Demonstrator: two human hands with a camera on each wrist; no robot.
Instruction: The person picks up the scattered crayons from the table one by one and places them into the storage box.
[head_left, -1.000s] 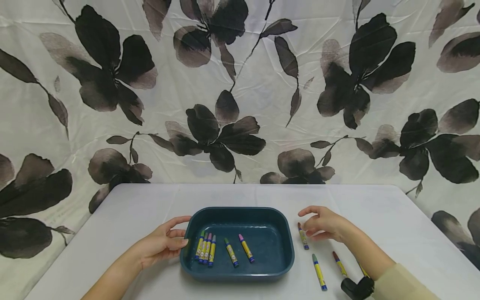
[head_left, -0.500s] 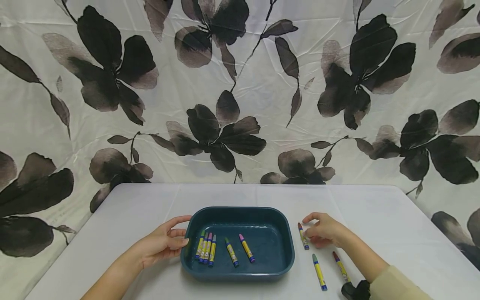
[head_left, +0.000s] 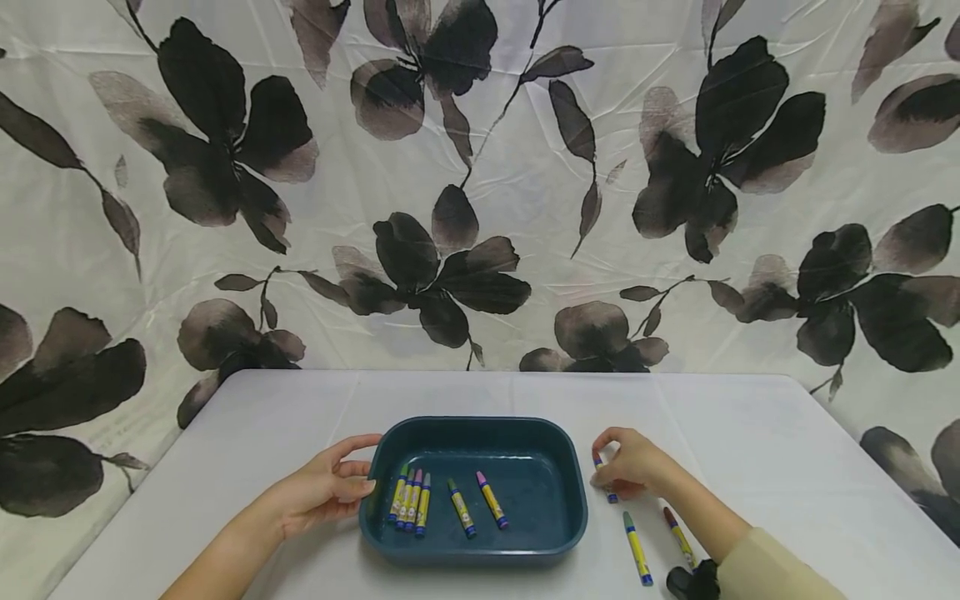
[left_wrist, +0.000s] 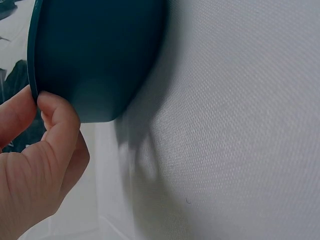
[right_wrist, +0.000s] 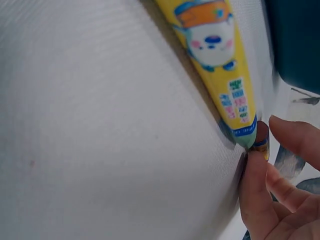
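Note:
At its left end, the dark teal tray [head_left: 551, 492] is held by my left hand [head_left: 318, 487], thumb and fingers pinching its rim. The left wrist view shows the tray's outer wall [left_wrist: 95, 55] beside the fingers. My right hand [head_left: 637, 462] is just right of the tray, thumb and fingertips around a brown-tipped crayon [head_left: 612, 497] lying on the cloth. In the right wrist view that crayon's end [right_wrist: 261, 132] shows between thumb and finger. Nearer the camera lies a green-tipped crayon [head_left: 637, 547], large in the right wrist view.
Inside the tray, several crayons [head_left: 422, 507] lie side by side at the left, with a green one [head_left: 461, 508] and a pink one [head_left: 491, 500] apart. A red-brown-tipped crayon [head_left: 678, 535] lies under the right forearm. A floral cloth [head_left: 480, 183] hangs behind the white table [head_left: 300, 400].
My right hand has come down and left over the brown-tipped crayon, its fingers closing round it. The left hand keeps its hold on the tray.

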